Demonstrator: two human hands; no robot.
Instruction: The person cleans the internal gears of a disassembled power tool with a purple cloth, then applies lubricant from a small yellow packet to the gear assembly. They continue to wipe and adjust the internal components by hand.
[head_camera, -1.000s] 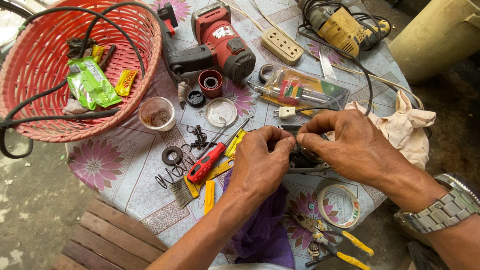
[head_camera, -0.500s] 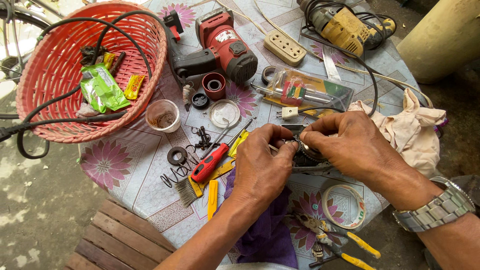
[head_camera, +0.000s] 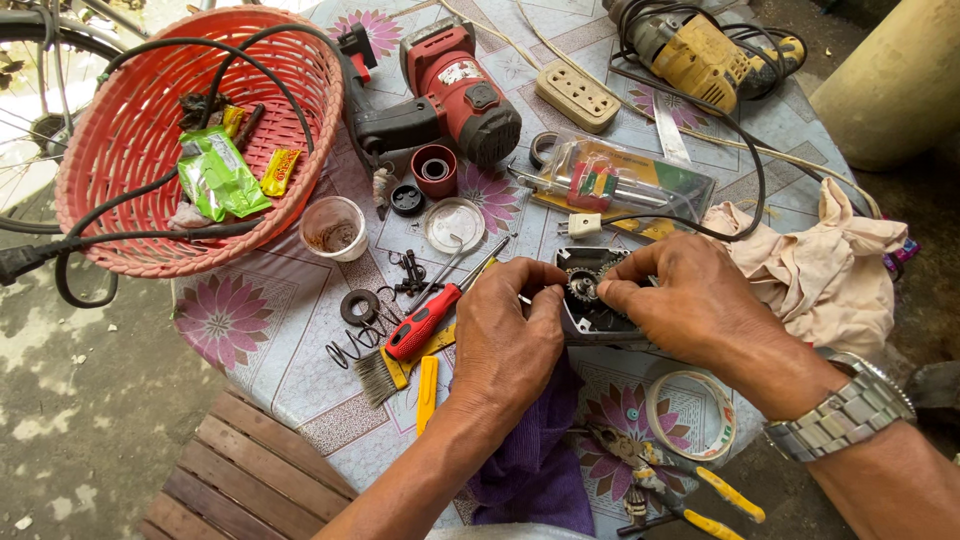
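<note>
My left hand (head_camera: 510, 335) and my right hand (head_camera: 690, 300) meet over a dark metal gear housing (head_camera: 595, 315) near the middle of the table. A small toothed gear (head_camera: 582, 288) shows between the fingertips of both hands. My left fingers pinch at the gear's left side, and my right thumb and forefinger press on its right. A metal watch (head_camera: 840, 415) sits on my right wrist. A red-handled screwdriver (head_camera: 425, 320) lies just left of my left hand. A purple cloth (head_camera: 540, 460) lies under my left wrist.
A red basket (head_camera: 120, 200) with packets and a black cable stands at the left. A red power tool (head_camera: 450, 95), a yellow drill (head_camera: 700, 55), a beige socket strip (head_camera: 578, 95), a plastic cup (head_camera: 335, 228), springs, washers, a brush (head_camera: 378, 375), tape (head_camera: 690, 415), pliers (head_camera: 680, 485) and a beige rag (head_camera: 820, 270) lie around.
Both hands have stayed on the gear housing. My fingers have shifted a little, so the toothed gear shows more plainly between them. The view has drifted slightly.
</note>
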